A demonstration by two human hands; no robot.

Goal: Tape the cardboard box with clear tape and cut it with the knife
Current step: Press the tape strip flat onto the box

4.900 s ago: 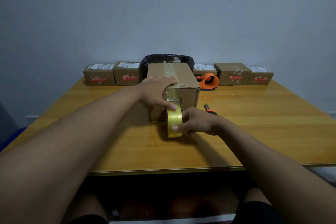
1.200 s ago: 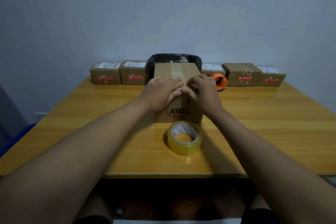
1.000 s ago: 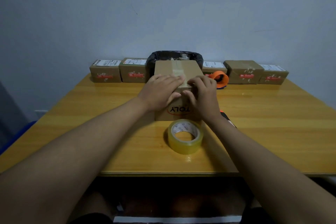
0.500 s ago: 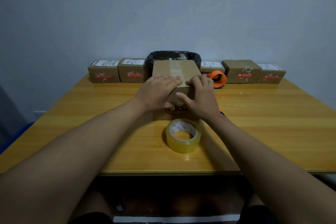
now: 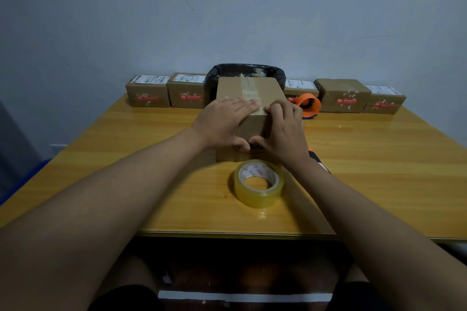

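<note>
A brown cardboard box [image 5: 249, 91] stands in the middle of the wooden table [image 5: 379, 159], with a strip of clear tape running along its top. My left hand [image 5: 222, 121] lies flat on the box's near top edge, thumb down on the front face. My right hand [image 5: 283, 131] presses the front right of the box, its thumb meeting the left thumb. A roll of clear tape [image 5: 259, 182] lies flat on the table just in front of the box. The orange-and-black knife [image 5: 319, 159] peeks out behind my right wrist, mostly hidden.
Several small brown parcels [image 5: 147, 93] line the table's back edge against the wall. A black-lined bin [image 5: 246, 72] sits behind the box. An orange tape dispenser [image 5: 308, 103] lies to the box's right rear.
Earlier my right hand held the tape roll upright against the box; now the roll lies flat. Both hands have slid down over the box's front, covering its printed logo.
</note>
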